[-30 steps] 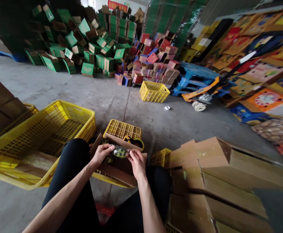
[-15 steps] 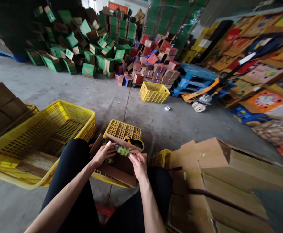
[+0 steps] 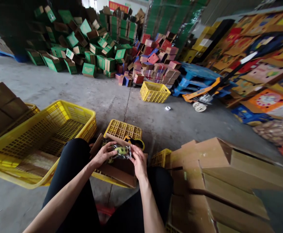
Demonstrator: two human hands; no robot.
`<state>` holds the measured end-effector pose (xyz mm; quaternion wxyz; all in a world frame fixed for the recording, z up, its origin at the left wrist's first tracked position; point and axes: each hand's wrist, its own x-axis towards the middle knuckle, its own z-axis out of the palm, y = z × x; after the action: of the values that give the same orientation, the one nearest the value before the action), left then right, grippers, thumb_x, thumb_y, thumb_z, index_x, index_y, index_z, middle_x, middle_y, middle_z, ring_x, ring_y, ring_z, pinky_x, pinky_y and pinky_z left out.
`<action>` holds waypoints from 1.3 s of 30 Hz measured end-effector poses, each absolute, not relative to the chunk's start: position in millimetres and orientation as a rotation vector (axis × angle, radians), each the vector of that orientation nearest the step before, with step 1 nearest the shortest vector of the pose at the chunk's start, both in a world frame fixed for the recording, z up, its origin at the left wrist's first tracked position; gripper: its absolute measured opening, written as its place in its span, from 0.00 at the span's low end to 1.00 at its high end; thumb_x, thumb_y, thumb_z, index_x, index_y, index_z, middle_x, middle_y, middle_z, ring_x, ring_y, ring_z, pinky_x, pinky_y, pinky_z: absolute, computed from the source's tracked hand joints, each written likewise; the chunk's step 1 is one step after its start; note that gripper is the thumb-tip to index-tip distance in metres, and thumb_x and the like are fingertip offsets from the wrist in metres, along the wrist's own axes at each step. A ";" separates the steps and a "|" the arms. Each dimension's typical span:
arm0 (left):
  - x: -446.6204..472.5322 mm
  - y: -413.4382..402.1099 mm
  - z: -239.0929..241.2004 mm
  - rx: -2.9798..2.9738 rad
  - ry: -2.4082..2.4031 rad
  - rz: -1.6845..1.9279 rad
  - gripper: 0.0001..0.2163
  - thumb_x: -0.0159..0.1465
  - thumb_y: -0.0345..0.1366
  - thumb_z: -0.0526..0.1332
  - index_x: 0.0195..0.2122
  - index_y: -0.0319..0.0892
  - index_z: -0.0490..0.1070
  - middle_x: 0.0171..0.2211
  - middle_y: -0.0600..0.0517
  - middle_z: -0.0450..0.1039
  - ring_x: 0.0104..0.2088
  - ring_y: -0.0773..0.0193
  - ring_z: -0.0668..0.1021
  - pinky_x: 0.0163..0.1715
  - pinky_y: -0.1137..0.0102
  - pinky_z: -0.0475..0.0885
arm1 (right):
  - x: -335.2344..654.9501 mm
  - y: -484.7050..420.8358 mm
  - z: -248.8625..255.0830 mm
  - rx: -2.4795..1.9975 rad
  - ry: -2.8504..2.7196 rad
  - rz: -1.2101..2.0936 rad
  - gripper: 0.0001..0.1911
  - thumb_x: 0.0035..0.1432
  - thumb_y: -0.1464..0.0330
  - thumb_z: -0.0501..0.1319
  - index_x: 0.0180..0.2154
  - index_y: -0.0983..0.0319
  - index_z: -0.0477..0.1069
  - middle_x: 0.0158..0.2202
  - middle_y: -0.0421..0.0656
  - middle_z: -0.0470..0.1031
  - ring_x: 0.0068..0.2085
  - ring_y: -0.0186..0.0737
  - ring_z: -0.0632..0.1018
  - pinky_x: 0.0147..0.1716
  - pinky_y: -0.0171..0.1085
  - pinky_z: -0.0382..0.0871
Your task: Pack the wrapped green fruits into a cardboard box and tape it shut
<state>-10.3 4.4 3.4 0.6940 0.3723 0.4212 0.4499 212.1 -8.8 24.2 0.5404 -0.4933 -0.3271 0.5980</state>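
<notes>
The clear packet [image 3: 122,150] of spotted green pieces is held just above the open cardboard box [image 3: 118,175], between the two hands. The left hand [image 3: 104,153] has its thumb and fingers pinching the packet's left end; the right hand [image 3: 138,160] has its fingers curved at the other end, by the crinkled film, and whether they pinch or only steady it I cannot tell.

The packet looks soft and slippery, so light pressure near the ends seems best, leaving the middle unsqueezed. Working the film with the fingertips alone should avoid tearing it. Keeping the packet level would stop its contents sliding to one end.

The raised far flap [image 3: 119,139] stands close behind the fingers, and the black-and-yellow tape dispenser [image 3: 141,144] lies beside it, so small wrist movements suit the space. The box sits on a yellow crate [image 3: 123,127], between the knees.
</notes>
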 end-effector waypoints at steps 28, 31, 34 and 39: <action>-9.8 3.7 5.8 0.955 0.778 0.883 0.36 0.54 0.42 0.81 0.64 0.47 0.76 0.65 0.41 0.74 0.63 0.42 0.76 0.63 0.53 0.69 | 212.8 -11.4 20.8 -1.211 -1.050 1.400 0.24 0.54 0.53 0.77 0.50 0.53 0.84 0.55 0.46 0.84 0.60 0.55 0.80 0.64 0.53 0.71; -10.4 2.9 4.6 0.962 0.760 0.866 0.35 0.58 0.48 0.78 0.66 0.47 0.74 0.68 0.41 0.71 0.68 0.41 0.72 0.67 0.51 0.66 | 213.4 -11.3 20.4 -1.192 -1.068 1.373 0.23 0.56 0.55 0.76 0.51 0.54 0.83 0.56 0.46 0.83 0.61 0.55 0.79 0.65 0.52 0.71; -10.3 2.8 1.6 0.880 0.795 0.890 0.34 0.63 0.57 0.72 0.66 0.47 0.74 0.71 0.41 0.66 0.72 0.40 0.66 0.68 0.49 0.66 | 214.0 -11.1 20.9 -1.180 -1.071 1.344 0.23 0.56 0.55 0.75 0.52 0.55 0.83 0.57 0.46 0.83 0.61 0.56 0.80 0.65 0.52 0.71; -9.8 4.4 -2.4 0.783 0.827 0.905 0.37 0.59 0.56 0.75 0.65 0.43 0.73 0.68 0.38 0.71 0.69 0.37 0.70 0.66 0.46 0.68 | 214.3 -10.7 21.4 -1.154 -1.062 1.314 0.22 0.57 0.56 0.75 0.53 0.55 0.83 0.58 0.47 0.82 0.61 0.57 0.80 0.64 0.53 0.72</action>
<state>-9.8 4.4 -2.4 0.7469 0.3579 0.3781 0.4136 214.3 -10.7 21.4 0.5207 -0.4816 -0.4429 0.5484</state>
